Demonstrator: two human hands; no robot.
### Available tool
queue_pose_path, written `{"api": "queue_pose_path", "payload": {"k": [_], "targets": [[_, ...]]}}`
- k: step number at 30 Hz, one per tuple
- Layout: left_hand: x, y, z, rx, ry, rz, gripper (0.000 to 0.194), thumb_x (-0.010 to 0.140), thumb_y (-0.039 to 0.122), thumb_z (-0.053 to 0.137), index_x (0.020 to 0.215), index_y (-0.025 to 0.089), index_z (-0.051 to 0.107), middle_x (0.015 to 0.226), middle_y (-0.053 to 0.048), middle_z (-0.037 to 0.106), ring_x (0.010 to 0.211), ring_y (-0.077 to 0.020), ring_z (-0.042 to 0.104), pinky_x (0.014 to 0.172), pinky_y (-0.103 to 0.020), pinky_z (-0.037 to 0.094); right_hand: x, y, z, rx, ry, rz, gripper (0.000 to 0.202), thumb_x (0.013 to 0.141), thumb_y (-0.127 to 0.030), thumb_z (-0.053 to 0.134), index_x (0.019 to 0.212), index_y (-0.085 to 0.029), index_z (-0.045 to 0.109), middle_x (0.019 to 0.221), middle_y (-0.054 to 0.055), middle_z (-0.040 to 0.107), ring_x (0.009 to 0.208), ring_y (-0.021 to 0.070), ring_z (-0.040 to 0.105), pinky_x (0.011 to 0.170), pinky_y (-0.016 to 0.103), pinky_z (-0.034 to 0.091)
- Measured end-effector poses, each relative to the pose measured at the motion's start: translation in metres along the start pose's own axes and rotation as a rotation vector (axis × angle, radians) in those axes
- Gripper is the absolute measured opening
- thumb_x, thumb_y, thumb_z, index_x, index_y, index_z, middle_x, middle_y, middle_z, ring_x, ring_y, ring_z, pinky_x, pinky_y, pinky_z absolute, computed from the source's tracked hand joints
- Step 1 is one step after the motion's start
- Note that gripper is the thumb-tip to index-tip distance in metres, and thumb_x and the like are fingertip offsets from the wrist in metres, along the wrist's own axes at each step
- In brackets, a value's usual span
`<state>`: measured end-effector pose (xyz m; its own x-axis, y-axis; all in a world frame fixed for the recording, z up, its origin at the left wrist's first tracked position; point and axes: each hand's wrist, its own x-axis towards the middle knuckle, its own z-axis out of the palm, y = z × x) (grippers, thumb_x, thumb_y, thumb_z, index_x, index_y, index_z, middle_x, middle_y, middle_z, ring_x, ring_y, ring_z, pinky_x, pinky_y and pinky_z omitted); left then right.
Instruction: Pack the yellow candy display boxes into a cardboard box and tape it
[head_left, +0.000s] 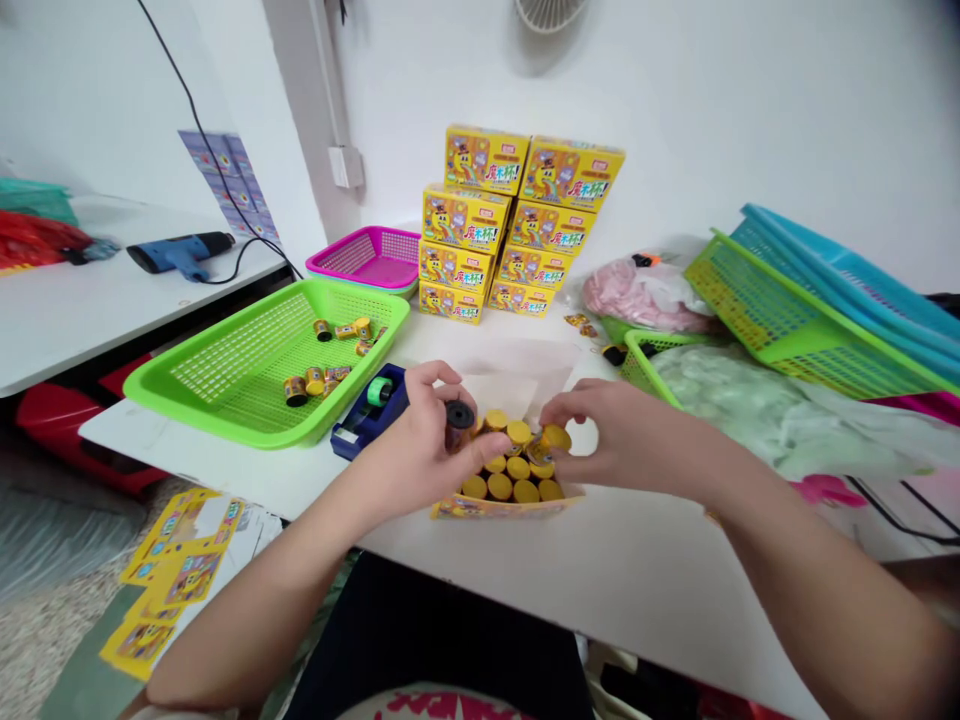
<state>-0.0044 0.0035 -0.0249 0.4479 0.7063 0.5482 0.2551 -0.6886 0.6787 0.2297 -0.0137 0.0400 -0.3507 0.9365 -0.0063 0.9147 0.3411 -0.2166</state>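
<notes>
- Step in hand, as judged: setting small tubs upright in the open box (499, 509) on the worktop (660, 560).
- Left hand (435, 440): thumb and fingers partly closed round a black-ended tub (459, 416), dark end up, at the box's left side.
- Right hand (600, 432): thumb and forefinger pinched on a yellow-capped tub (556, 438), tilted, at the box's right side.
- Next move, in my judgement: straighten the tilted tub into its row; the black-ended one would need inverting to match.
- Open box: rows of packed tubs (517, 467), yellow caps up, standing close together.
- Green basket (225, 365), left: a few loose tubs (295, 391), mostly on their sides, much bare mesh.
- Pink basket (367, 262), behind: no contents visible.
- Stacked boxes (463, 216), at the wall: contents cannot be told.
</notes>
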Motion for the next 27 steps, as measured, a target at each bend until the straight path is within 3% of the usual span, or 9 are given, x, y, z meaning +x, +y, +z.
{"api": "queue_pose_path", "payload": {"k": [2,5,9,12,16,18,22,25,27], "targets": [[-0.003,0.002,-0.004,0.094,-0.065,-0.028,0.036,0.091,0.023,0.055,0.108,0.024,0.023,0.107,-0.007,0.049,0.074,-0.0106,0.061,0.06,-0.024,0.052,0.004,-0.002,0.011,-0.208,-0.033,-0.032,0.028,0.07,-0.029,0.07,0.096,-0.021,0.074,0.089,0.008,0.069,0.08,0.0225,0.064,0.073,0.034,0.048],[-0.003,-0.002,-0.008,0.234,0.02,0.019,0.036,0.09,0.019,0.052,0.112,0.023,0.023,0.118,-0.013,0.046,0.083,-0.0135,0.063,0.067,-0.029,0.054,0.011,-0.003,0.032,-0.443,-0.022,-0.069,0.016,0.076,-0.019,0.063,0.09,-0.017,0.072,0.081,0.01,0.069,0.091,0.0271,0.062,0.076,0.037,0.044],[0.001,-0.001,-0.019,0.244,0.063,-0.058,0.048,0.083,0.031,0.069,0.111,0.022,0.031,0.116,-0.011,0.053,0.09,-0.0182,0.065,0.068,-0.03,0.056,0.011,0.002,0.047,-0.464,0.125,-0.053,0.019,0.091,-0.016,0.051,0.096,-0.016,0.069,0.102,0.009,0.07,0.1,0.0253,0.058,0.076,0.037,0.038],[0.007,0.013,-0.029,0.266,-0.06,-0.123,0.036,0.083,0.035,0.07,0.107,0.022,0.046,0.108,-0.005,0.059,0.074,-0.0131,0.063,0.064,-0.028,0.054,0.007,0.004,0.046,-0.4,0.199,-0.049,0.021,0.096,-0.022,0.048,0.098,-0.019,0.069,0.105,0.007,0.069,0.103,0.0243,0.054,0.079,0.039,0.034],[0.019,0.029,-0.028,0.381,-0.224,-0.049,0.016,0.086,0.028,0.067,0.102,0.024,0.065,0.111,-0.003,0.059,0.089,-0.0145,0.063,0.085,-0.031,0.051,0.009,0.004,0.048,-0.403,0.042,-0.094,0.022,0.09,-0.015,0.055,0.074,-0.02,0.068,0.088,0.005,0.069,0.1,0.0253,0.051,0.077,0.041,0.028],[0.026,0.034,-0.02,0.425,-0.327,-0.102,0.029,0.084,0.024,0.068,0.113,0.024,0.063,0.111,-0.004,0.062,0.098,-0.0179,0.063,0.09,-0.033,0.049,0.013,0.003,0.053,-0.441,0.013,-0.088,0.02,0.086,-0.008,0.056,0.073,-0.019,0.067,0.09,0.006,0.068,0.101,0.0269,0.05,0.076,0.041,0.027],[0.036,0.038,-0.001,0.65,-0.565,-0.265,0.053,0.078,0.011,0.063,0.128,0.025,0.053,0.111,-0.006,0.068,0.105,-0.0276,0.063,0.094,-0.048,0.044,0.021,0.001,0.062,-0.432,0.092,-0.073,0.024,0.084,-0.001,0.051,0.095,-0.017,0.064,0.096,0.008,0.068,0.1,0.0268,0.054,0.079,0.042,0.03],[0.038,0.042,0.01,0.817,-0.656,-0.284,0.05,0.075,0.005,0.056,0.122,0.02,0.055,0.097,-0.009,0.071,0.098,-0.0336,0.065,0.089,-0.055,0.042,0.023,0.008,0.056,-0.245,0.182,-0.056,0.008,0.086,-0.017,0.059,0.095,-0.017,0.059,0.095,0.007,0.067,0.095,0.0241,0.057,0.082,0.04,0.035],[0.038,0.045,0.017,0.872,-0.681,-0.324,0.046,0.073,0.002,0.056,0.117,0.017,0.056,0.091,-0.011,0.071,0.093,-0.0348,0.066,0.087,-0.056,0.041,0.024,0.024,0.051,-0.031,0.275,0.02,0.019,0.087,-0.034,0.062,0.087,-0.018,0.054,0.091,0.007,0.065,0.088,0.0215,0.058,0.078,0.036,0.04]]}}
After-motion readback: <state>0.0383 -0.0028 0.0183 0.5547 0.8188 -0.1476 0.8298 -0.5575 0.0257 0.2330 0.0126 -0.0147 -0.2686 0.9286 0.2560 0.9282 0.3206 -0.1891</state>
